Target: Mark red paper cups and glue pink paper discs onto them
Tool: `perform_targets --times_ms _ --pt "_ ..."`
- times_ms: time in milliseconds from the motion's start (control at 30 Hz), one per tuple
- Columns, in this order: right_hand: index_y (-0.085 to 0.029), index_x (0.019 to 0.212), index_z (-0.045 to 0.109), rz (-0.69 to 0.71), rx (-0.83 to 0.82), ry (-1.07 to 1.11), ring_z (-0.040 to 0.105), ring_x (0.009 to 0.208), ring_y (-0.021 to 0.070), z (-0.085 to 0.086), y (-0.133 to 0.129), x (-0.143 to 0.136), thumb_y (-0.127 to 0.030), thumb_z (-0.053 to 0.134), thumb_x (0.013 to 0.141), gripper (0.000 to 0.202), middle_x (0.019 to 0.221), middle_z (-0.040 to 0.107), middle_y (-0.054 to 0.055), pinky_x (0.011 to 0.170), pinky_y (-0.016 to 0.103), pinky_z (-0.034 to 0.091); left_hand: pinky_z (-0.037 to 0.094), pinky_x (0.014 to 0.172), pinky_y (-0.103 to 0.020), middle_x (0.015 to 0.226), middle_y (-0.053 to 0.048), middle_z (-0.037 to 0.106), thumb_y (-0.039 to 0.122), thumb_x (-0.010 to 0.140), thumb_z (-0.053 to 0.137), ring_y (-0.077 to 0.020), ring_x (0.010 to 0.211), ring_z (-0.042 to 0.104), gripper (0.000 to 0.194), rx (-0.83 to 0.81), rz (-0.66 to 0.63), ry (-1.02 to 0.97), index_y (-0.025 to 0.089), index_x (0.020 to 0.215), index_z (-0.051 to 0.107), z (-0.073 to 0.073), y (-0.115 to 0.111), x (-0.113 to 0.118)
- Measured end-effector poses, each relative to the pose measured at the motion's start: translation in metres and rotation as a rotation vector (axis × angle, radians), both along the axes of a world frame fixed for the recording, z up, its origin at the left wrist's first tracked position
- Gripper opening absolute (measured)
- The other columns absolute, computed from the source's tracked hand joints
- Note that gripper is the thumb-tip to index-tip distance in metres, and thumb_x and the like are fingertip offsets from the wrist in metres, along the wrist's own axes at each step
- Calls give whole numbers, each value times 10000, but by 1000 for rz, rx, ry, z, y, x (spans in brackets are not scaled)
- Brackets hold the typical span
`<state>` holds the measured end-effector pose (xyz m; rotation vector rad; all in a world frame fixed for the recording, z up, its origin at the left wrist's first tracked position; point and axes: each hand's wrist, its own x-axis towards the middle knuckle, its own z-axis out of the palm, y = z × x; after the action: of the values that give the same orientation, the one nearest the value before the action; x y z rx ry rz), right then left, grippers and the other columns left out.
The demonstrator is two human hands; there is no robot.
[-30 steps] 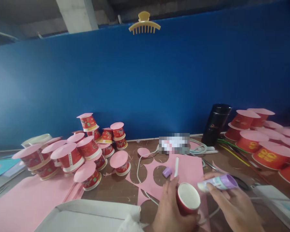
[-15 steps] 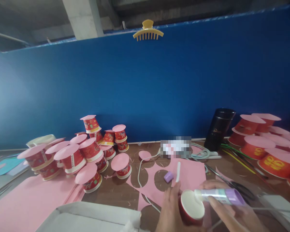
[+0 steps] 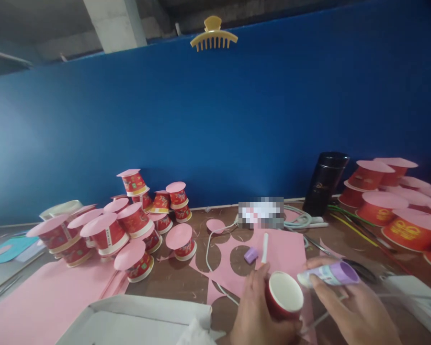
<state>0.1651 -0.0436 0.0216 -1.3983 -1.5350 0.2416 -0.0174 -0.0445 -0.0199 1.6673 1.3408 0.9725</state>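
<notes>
My left hand is wrapped around a red paper cup, whose white round end faces up. In my right hand is a glue stick with a purple base, its white tip pointing left, just off the cup's rim. A loose purple cap lies on pink paper with round holes cut in it, beyond my left hand. Close to the cap is a thin white stick. One cut pink paper disc rests farther back.
Red cups topped with pink discs are stacked at left, and more such cups at right. A black flask, a cable and scissors lie toward the right. Pink sheets and a white box occupy the front left.
The glue stick has moved right, away from the cup's rim, and tilted slightly. My left hand stays around the cup. The whole view has shifted a little.
</notes>
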Motion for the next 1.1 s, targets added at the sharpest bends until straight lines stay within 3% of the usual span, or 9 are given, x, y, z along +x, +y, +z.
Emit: perform_targets --times_ms 267,533,700,833,1000,1100 --pt "-251 946 694 52 23 115 703 924 190 10 -3 -2 -432 593 884 216 959 729 35 815 255 562 396 1137 -508 1367 -171 568 256 664 751 -348 1301 514 799 68 -66 -9 148 1401 464 13 -4 -7" --pt "-256 1001 671 212 -15 150 694 960 200 10 -4 -2 -378 626 869 185 1014 712 36 811 263 563 392 1141 -508 1383 -172 564 290 643 794 -350 1307 510 859 73 -95 -14 141 1415 448 10 -4 -9" --pt "-255 980 675 180 -112 181 687 958 223 7 -4 5 -420 604 871 210 984 716 33 844 300 547 396 1136 -510 1390 -161 559 334 672 784 -341 1296 517 832 74 -97 5 156 1414 453 8 -3 -10" --pt "-242 947 690 140 -155 203 700 932 251 11 -4 2 -460 603 846 256 893 732 43 767 308 562 398 1135 -507 1387 -149 564 338 668 789 -335 1292 520 832 63 -100 11 167 1411 457 8 -3 -11" --pt "-230 852 684 7 -121 156 691 812 218 13 -2 0 -450 607 812 237 870 729 41 726 297 554 393 1143 -497 1371 -137 580 299 687 756 -317 1288 530 766 80 -94 25 173 1389 477 7 -3 -10" --pt "-227 876 692 -1 -152 192 684 873 218 6 0 6 -454 611 824 246 928 729 42 784 295 540 376 1158 -509 1398 -147 561 291 677 762 -328 1314 509 789 82 -87 38 166 1397 466 4 -4 -9"
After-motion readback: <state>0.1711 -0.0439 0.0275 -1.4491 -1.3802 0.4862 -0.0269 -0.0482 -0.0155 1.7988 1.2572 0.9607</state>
